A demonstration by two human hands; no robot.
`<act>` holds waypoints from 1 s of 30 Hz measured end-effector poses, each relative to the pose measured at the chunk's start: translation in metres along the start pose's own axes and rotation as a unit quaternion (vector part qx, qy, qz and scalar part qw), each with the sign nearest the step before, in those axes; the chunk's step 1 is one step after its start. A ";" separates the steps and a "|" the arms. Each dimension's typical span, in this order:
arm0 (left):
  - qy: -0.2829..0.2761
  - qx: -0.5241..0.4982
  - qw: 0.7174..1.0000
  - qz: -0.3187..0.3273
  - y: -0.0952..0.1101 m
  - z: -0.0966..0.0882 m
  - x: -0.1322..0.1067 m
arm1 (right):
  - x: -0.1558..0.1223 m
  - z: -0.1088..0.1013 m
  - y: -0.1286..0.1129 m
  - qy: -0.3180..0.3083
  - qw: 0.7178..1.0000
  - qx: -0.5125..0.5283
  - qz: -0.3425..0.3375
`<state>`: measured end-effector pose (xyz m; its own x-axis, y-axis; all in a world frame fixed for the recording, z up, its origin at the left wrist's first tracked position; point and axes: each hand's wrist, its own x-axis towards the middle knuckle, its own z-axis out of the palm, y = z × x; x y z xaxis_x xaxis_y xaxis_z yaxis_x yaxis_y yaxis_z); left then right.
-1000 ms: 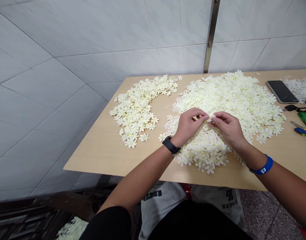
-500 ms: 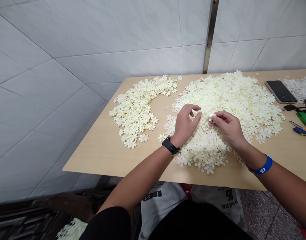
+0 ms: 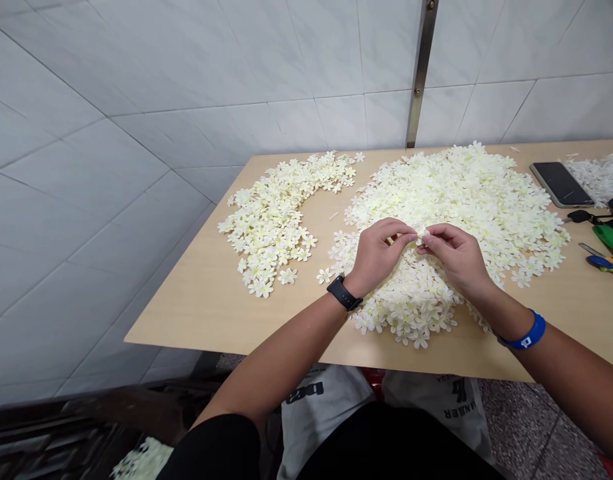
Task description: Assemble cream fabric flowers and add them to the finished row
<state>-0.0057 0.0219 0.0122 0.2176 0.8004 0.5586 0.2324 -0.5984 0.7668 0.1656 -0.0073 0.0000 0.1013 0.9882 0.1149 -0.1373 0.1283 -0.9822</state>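
Observation:
Just above a big heap of cream-white artificial flowers (image 3: pixel 466 190), my two hands meet at one small artificial flower (image 3: pixel 420 236). My right hand (image 3: pixel 453 257) pinches it from the right, thumb and forefinger closed. From the left, my left hand (image 3: pixel 381 250) has thumb and forefinger pressed together on its edge. Part of the flower is covered by my fingertips. A smaller, curved spread of the same flowers (image 3: pixel 276 223) lies apart, on the left of the table.
The light wood-coloured table (image 3: pixel 196 300) stands against a tiled wall. To the right lie a phone (image 3: pixel 562 184), a pile of small white pieces (image 3: pixel 599 173), scissors (image 3: pixel 606 261) and a green-handled tool (image 3: pixel 610 240). A metal strip (image 3: pixel 420 80) runs down the wall.
My left hand has moved slightly right and its open fingers have closed on the flower's edge. My right hand keeps its pinch in nearly the same place.

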 end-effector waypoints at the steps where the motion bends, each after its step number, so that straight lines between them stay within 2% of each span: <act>1: 0.001 -0.003 1.000 0.004 0.000 0.000 0.000 | 0.000 0.000 0.000 0.000 1.000 0.003 -0.001; 12: -0.024 0.018 0.999 0.015 0.002 -0.002 0.001 | -0.001 0.001 -0.002 -0.002 1.000 0.012 0.001; 30: -0.042 -0.012 0.999 -0.004 0.001 -0.002 0.002 | 0.000 0.000 0.003 -0.008 1.000 0.026 -0.005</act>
<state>-0.0065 0.0229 0.0149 0.2955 0.7980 0.5252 0.2121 -0.5909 0.7784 0.1649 -0.0068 -0.0026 0.0869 0.9881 0.1272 -0.1876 0.1416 -0.9720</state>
